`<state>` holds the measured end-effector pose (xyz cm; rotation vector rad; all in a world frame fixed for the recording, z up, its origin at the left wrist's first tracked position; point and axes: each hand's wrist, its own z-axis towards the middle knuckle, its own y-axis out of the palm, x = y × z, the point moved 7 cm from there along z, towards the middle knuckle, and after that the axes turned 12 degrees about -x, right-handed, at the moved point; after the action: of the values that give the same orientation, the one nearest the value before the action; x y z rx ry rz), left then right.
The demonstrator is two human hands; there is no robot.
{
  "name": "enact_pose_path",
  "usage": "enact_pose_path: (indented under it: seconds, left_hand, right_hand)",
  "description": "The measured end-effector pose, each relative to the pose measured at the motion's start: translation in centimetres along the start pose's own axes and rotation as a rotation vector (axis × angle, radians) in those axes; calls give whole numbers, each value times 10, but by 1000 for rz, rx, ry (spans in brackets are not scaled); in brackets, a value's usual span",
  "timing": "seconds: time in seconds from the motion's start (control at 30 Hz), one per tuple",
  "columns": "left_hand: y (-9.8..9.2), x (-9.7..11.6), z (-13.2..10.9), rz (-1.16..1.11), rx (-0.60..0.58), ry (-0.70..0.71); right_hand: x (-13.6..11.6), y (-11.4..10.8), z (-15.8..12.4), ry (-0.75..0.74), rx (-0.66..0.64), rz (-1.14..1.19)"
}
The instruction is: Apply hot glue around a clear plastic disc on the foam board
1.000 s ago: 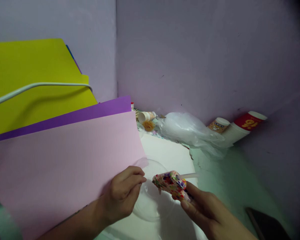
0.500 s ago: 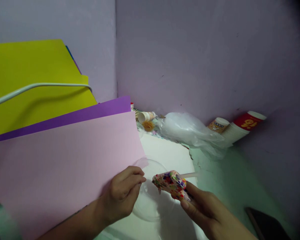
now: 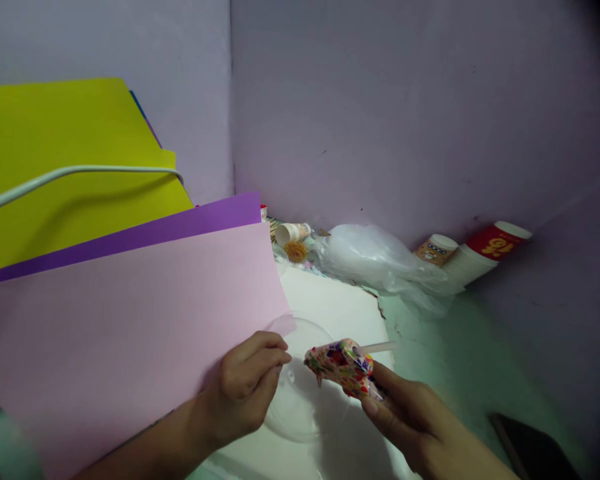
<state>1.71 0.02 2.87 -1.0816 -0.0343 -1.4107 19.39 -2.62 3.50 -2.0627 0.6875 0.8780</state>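
Note:
My right hand (image 3: 410, 420) grips a glue gun (image 3: 341, 367) wrapped in a flowery pattern, its nozzle pointing left and a clear glue stick (image 3: 380, 347) poking out behind. Under it lies a clear round plastic lid (image 3: 305, 417) on a white sheet (image 3: 340, 307). My left hand (image 3: 245, 390) is curled, fingertips pinched near the lid's left rim and resting at the lower edge of a pink paper sheet (image 3: 130, 320). What the fingers pinch is too small to see.
Purple (image 3: 130, 237) and yellow (image 3: 55, 133) sheets lie behind the pink one, with a white cable (image 3: 80, 172) across them. A clear plastic bag (image 3: 380, 263), stacked paper cups (image 3: 480, 253) and a small cup (image 3: 291, 233) lie along the lilac walls. A dark object (image 3: 535, 443) sits at bottom right.

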Motion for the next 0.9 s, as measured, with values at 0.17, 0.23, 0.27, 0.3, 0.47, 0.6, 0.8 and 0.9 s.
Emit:
enact_pose_path:
  seconds: [0.17, 0.23, 0.27, 0.3, 0.47, 0.6, 0.8, 0.9]
  left_hand:
    - [-1, 1, 1, -1, -4, -3]
    - [-1, 1, 2, 2, -8, -3]
    - [-1, 1, 2, 3, -11, -3]
    - [-1, 1, 2, 3, -14, -1]
    - [1, 0, 0, -10, -11, 23]
    - [2, 0, -2, 2, -14, 27]
    - [2, 2, -1, 16, -16, 31]
    - [5, -2, -2, 58, -51, -13]
  right_hand:
    - [-2, 0, 1, 11, 4, 17]
    - [-4, 2, 0, -6, -14, 29]
    - [-5, 2, 0, -19, -19, 19]
    - [-7, 3, 0, -31, -22, -3]
    - [-5, 2, -1, -53, -7, -110]
    - [-3, 1, -1, -90, 41, -66]
    - [9, 6, 1, 79, 87, -32]
    - [10, 5, 0, 74, 92, -49]
